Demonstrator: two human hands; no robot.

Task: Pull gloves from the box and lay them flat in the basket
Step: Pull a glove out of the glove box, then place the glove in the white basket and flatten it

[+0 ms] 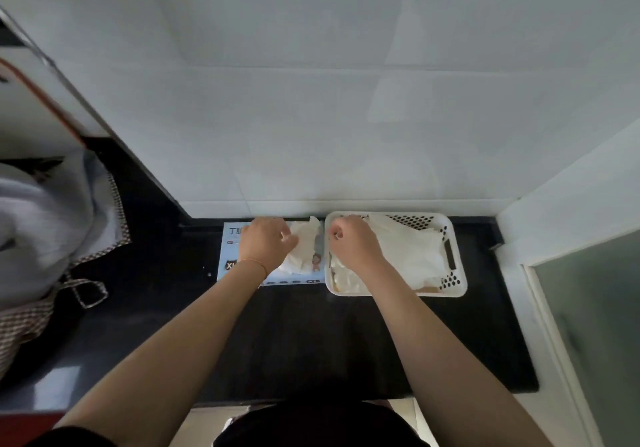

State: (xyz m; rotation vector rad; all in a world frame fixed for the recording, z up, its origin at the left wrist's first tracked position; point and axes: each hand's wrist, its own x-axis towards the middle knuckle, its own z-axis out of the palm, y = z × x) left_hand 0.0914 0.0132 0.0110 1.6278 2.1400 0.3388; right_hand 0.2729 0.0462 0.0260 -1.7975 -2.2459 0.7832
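A light blue glove box (230, 252) lies flat on the black counter against the tiled wall. White gloves (304, 244) bulge out of its top opening. My left hand (265, 240) rests over the box, its fingers pinched on a glove at the opening. To the right stands a white perforated basket (457, 275) holding a pile of white gloves (412, 252). My right hand (351, 242) is over the basket's left part with its fingers curled; whether it holds a glove I cannot tell for certain.
The black counter (311, 335) runs toward me, ending at a front edge. A white wall corner and a frosted glass panel (595, 325) close off the right. At the left lies a heap of cloth with checked trim (52, 232).
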